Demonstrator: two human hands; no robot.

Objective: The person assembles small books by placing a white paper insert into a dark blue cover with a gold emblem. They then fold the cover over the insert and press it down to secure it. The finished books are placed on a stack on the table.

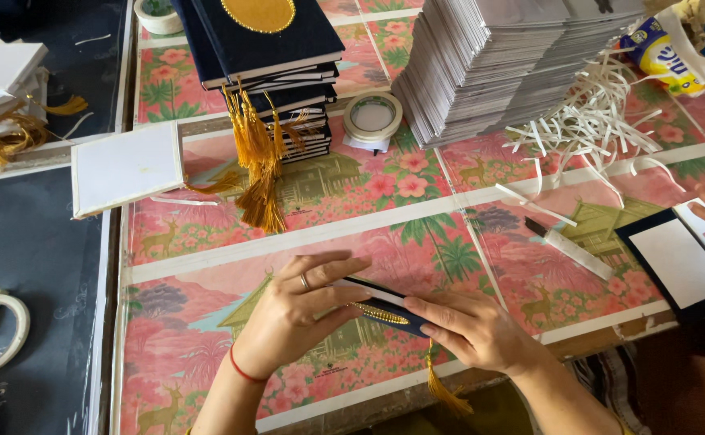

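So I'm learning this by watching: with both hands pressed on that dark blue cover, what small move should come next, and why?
Probably slide the left hand along the dark blue cover to press it flat. The cover sits edge-up between both hands, the right hand steadies its near end, and the gold tassel already hangs over the table edge.

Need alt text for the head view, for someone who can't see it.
Left hand and right hand press a dark blue, gold-trimmed booklet cover with a yellow tassel onto a pink floral table covering. Behind stands a stack of matching blue tasselled covers.
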